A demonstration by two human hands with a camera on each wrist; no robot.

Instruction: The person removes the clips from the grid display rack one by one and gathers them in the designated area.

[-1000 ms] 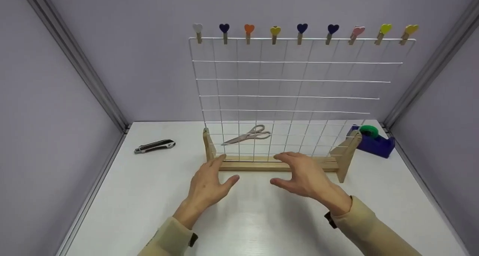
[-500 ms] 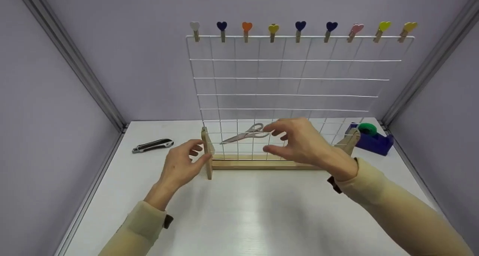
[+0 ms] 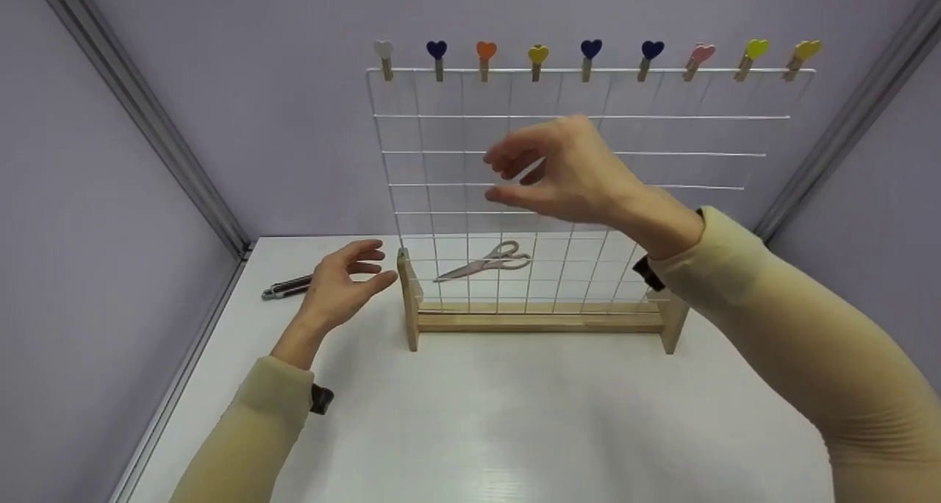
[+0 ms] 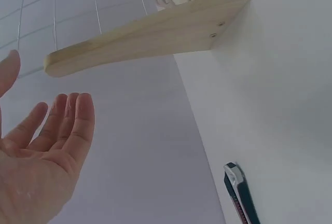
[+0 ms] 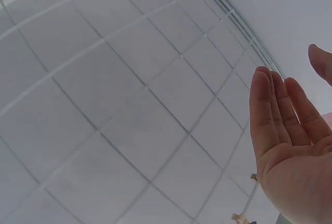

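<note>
A white wire grid [image 3: 573,187] stands upright in a wooden base [image 3: 540,320] on the white table [image 3: 478,429]. Several heart-topped clothespins [image 3: 538,56] are clipped along its top wire. My right hand [image 3: 548,172] is raised in front of the grid's upper middle, fingers loosely bent, holding nothing; the right wrist view shows the same hand [image 5: 290,146] close to the grid wires [image 5: 129,94]. My left hand [image 3: 342,282] hovers open just left of the base's left foot [image 4: 145,35], touching nothing. Scissors [image 3: 485,262] lie behind the grid.
A utility knife [image 3: 283,288] lies on the table left of my left hand, also in the left wrist view as a utility knife [image 4: 239,193]. Lilac walls with metal corner rails [image 3: 140,113] enclose the table on three sides.
My right hand has risen from the base up to the grid's upper half. My left hand has moved left, off the base's left foot, and opened.
</note>
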